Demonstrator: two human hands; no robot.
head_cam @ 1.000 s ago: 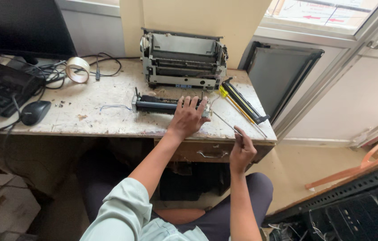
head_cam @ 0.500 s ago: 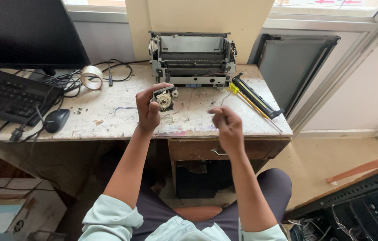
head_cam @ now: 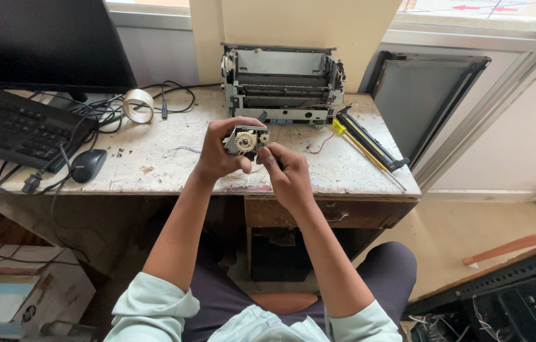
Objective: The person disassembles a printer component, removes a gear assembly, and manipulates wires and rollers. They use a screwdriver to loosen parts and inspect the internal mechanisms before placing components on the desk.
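Note:
My left hand grips a black roller unit and holds it up over the desk, its end with pale gears turned toward me. My right hand is closed on a small dark tool whose tip meets the gear end. Its fingers touch the unit. Both hands are raised in front of a stripped printer chassis that stands at the back of the desk.
A yellow-handled screwdriver and a long black bar lie right of the chassis. A tape roll, cables, mouse, keyboard and monitor fill the left. A grey panel leans by the window. Boxes sit below.
The roller unit lay on the desk under my left hand. It is now lifted and turned gear-end up, and my right hand has come from the desk's front edge to it.

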